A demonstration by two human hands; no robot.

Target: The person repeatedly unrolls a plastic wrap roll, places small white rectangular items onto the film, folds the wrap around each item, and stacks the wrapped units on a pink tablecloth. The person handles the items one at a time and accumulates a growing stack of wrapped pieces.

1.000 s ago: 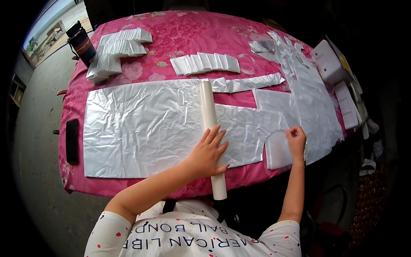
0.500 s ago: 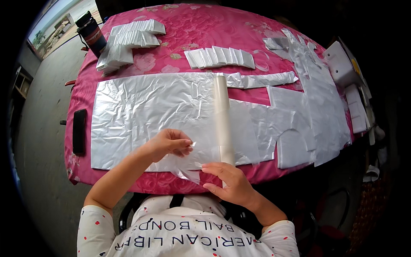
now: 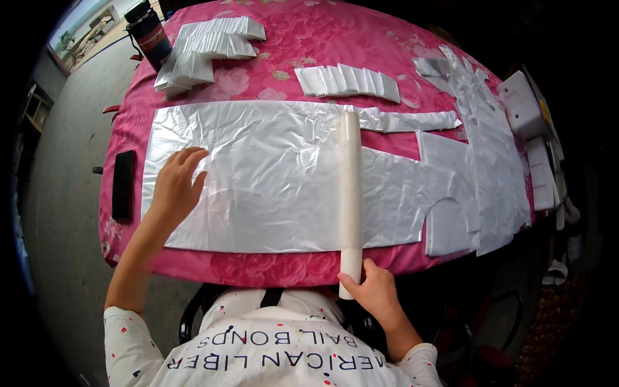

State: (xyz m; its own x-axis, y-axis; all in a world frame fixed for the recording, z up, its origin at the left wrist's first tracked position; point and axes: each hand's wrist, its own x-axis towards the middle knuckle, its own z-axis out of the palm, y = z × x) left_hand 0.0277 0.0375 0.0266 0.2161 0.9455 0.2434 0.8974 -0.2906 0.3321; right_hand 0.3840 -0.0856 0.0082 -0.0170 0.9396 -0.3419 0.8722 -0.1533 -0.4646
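A long pale roll of thin film point(image 3: 350, 187) lies across a large white, shiny plastic sheet point(image 3: 271, 193), its near end jutting past the table's front edge. My right hand point(image 3: 375, 290) grips that near end, thumb on the left and fingers on the right. Over the left part of the sheet is my left hand point(image 3: 177, 184), thumb and fingers apart. A faint see-through patch shows beside its fingertips; whether it is loose film I cannot tell. Right of the roll, the white plastic continues as a narrower piece point(image 3: 393, 193).
Folded white packets point(image 3: 187, 69) are stacked at the far left beside a dark flask point(image 3: 149, 39); another row of packets point(image 3: 348, 82) lies at the back middle. A black phone point(image 3: 122, 186) rests at the left edge. Cut plastic pieces point(image 3: 496, 168) and white boxes point(image 3: 523, 106) line the right.
My left hand has moved away from the front edge, up and left over the sheet. My right hand has shifted onto the roll's near end. The loose film scrap at the front no longer shows.
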